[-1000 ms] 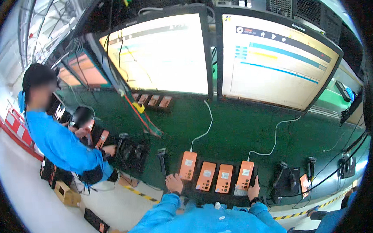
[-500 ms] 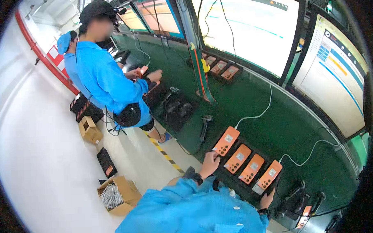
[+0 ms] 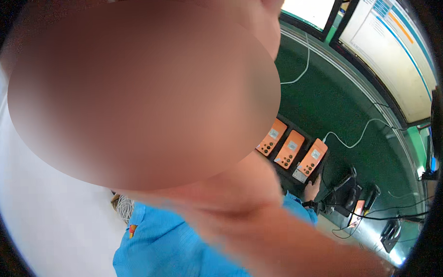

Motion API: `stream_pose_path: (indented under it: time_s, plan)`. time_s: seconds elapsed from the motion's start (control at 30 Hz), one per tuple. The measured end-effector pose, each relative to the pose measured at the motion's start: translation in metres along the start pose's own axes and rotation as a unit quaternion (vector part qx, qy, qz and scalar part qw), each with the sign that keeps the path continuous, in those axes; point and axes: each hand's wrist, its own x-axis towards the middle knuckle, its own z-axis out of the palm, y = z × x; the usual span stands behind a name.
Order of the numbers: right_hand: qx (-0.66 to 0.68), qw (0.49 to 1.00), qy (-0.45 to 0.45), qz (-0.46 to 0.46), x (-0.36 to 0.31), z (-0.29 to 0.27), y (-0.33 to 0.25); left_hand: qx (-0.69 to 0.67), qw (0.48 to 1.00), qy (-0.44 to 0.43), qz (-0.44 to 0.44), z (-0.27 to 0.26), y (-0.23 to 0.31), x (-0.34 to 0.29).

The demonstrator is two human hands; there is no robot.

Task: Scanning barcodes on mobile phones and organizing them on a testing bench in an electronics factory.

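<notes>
A large, smeared bare hand and forearm [image 3: 288, 238] fill the left and middle, very close. Whether this is my left hand or someone else's I cannot tell; its fingers are too blurred to read. My right hand [image 3: 312, 188], black band at the wrist, grips the near right corner of a black tray [image 3: 290, 181], thumb along the edge and other fingers mostly hidden. On the tray lie orange smartphones, backs up: one partly covered [image 3: 272, 136], one in the middle [image 3: 289, 150], and one at the right [image 3: 313, 157] with a white cable [image 3: 349, 145] plugged into its far end.
Two monitors [image 3: 314, 6] [image 3: 389, 54] stand along the back of the green work surface [image 3: 337, 100]. To the right are black handheld devices [image 3: 348, 192], another orange phone [image 3: 357, 213] and black cables. Coiled white cable [image 3: 125, 208] shows at the lower left.
The blurred hand and forearm have come up close, hiding the co-worker, the leftmost phone and the spot where my left hand was. The view has shifted; my right hand stays at the tray.
</notes>
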Motion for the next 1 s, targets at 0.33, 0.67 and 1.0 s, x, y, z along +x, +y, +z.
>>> stream_pose_path:
  time_s: [0.33, 0.67, 1.0]
  plan:
    - [0.022, 0.999, 0.008, -0.03, -0.013, -0.009, -0.028, -0.032, 0.999, -0.03, 0.002, 0.008, -0.014, 0.012]
    - [0.04, 0.999, 0.012, -0.015, -0.01, -0.005, -0.024, -0.04, 0.993, -0.115, 0.006, 0.008, -0.042, 0.009]
    - [0.017, 0.999, -0.003, 0.044, -0.013, -0.011, -0.033, -0.071, 0.987, -0.142, -0.001, 0.027, -0.046, 0.012]
